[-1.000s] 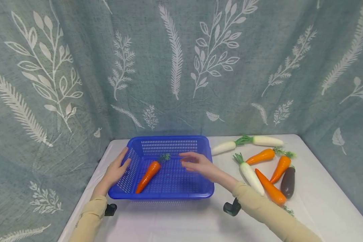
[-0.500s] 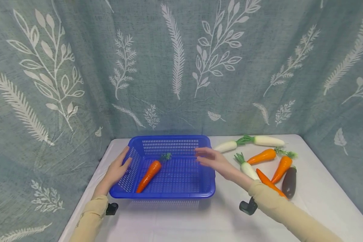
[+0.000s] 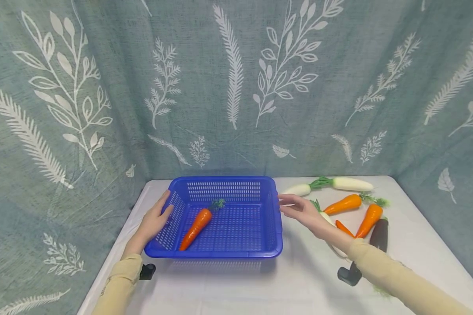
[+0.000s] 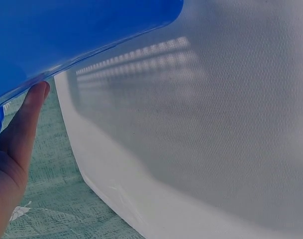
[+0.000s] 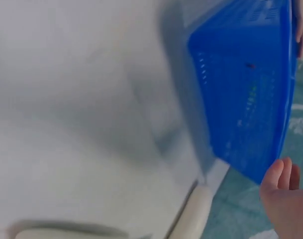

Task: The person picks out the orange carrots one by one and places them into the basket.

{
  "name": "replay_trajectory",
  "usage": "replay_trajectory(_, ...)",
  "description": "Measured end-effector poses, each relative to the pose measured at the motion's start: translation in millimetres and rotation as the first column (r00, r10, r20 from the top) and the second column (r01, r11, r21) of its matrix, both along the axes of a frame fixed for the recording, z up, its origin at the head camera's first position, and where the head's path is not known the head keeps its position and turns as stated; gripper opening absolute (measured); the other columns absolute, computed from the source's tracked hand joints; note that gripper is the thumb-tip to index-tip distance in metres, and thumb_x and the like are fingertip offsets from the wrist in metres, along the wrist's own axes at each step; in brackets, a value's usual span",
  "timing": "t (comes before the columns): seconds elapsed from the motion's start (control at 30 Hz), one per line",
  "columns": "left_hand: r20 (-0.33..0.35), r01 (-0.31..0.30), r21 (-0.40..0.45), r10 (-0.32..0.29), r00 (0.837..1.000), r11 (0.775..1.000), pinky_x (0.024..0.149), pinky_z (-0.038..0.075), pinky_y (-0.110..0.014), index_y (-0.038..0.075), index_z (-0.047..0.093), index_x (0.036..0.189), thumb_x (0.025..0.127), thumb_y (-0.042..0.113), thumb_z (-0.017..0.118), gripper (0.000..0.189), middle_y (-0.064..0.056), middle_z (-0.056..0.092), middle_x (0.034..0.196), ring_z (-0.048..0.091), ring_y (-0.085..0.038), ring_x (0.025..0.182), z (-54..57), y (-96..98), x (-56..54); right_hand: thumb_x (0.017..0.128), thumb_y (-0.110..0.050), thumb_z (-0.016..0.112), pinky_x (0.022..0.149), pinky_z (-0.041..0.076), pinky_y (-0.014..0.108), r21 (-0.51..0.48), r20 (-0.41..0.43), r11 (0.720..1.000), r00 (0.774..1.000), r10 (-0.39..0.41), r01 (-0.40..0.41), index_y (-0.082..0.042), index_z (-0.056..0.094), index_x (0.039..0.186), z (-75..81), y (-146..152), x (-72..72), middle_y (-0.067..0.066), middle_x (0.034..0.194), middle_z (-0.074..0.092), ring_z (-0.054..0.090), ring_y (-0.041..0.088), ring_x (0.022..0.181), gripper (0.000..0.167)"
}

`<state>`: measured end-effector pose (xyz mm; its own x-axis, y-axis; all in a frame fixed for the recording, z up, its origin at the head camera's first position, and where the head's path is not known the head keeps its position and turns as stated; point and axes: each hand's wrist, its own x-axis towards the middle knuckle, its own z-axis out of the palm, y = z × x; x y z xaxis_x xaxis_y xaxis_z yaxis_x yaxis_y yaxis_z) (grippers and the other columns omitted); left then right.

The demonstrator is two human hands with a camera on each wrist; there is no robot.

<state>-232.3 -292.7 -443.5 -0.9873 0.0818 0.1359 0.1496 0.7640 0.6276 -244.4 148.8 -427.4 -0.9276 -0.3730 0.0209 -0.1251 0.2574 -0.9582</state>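
Observation:
A blue plastic basket (image 3: 213, 253) with slotted walls stands on the white table, one orange carrot (image 3: 197, 229) lying aslant inside it. At its left rim rests my left hand (image 3: 151, 225), fingers fairly straight along the outside and thumb over the edge. The left wrist view shows a thumb tip (image 4: 40, 89) against the blue rim. My right hand (image 3: 303, 214) is at the right rim, fingers loosely bent and holding nothing; its fingertips overlap the rim's end in the right wrist view, where the basket wall (image 5: 241, 99) is seen from outside.
Right of the basket lie three white radishes (image 3: 351, 183) with green tops, three carrots (image 3: 344, 204) and a dark eggplant (image 3: 379, 234). My right forearm partly covers some of them. A green-grey leaf-patterned curtain (image 3: 236, 87) hangs behind the table.
My right hand has moved right, from over the basket's inside to its right rim. My left hand stays at the left rim, and the carrot in the basket has not moved.

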Motion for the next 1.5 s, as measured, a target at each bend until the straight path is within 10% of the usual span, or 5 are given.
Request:
replay_trajectory(0.5, 0.003, 0.001, 0.016, -0.001, 1.000, 1.000, 0.116, 0.018, -0.056, -0.002, 0.019, 0.150, 0.102, 0.021, 0.038, 0.056, -0.024, 0.019, 0.155, 0.021, -0.044, 0.141, -1.6, 0.1, -2.4, 0.096, -0.024, 0.055, 0.098, 0.048, 0.045, 0.158, 0.030, 0.987, 0.999, 0.016, -0.020, 0.000, 0.040, 0.141, -0.6, 83, -5.8, 0.027, 0.139, 0.046, 0.052, 0.038, 0.121, 0.054)
replay_trajectory(0.9, 0.017, -0.013, 0.016, 0.013, 1.000, 1.000, 0.116, 0.018, -0.056, 0.001, 0.019, 0.150, 0.102, 0.021, 0.038, 0.055, -0.023, 0.019, 0.155, 0.021, -0.045, 0.141, -1.9, -0.9, -1.4, 0.094, -0.023, 0.058, 0.091, 0.049, 0.038, 0.375, 0.057, 0.916, 0.990, 0.132, -0.144, -0.001, 0.047, 0.136, -4.9, 150, -14.7, 0.025, 0.132, 0.053, 0.057, 0.030, 0.116, 0.048)
replay_trajectory(1.5, 0.019, -0.012, 0.015, 0.012, 1.000, 1.000, 0.116, 0.018, -0.056, 0.000, 0.019, 0.150, 0.102, 0.022, 0.037, 0.056, -0.023, 0.019, 0.155, 0.021, -0.044, 0.141, -2.4, -1.6, -2.5, 0.083, -0.008, 0.068, 0.069, 0.052, 0.029, 0.508, 0.207, 0.830, 0.968, 0.140, -0.229, 0.003, 0.064, 0.111, -16.4, 166, -9.1, 0.022, 0.110, 0.064, 0.059, 0.018, 0.083, 0.030)
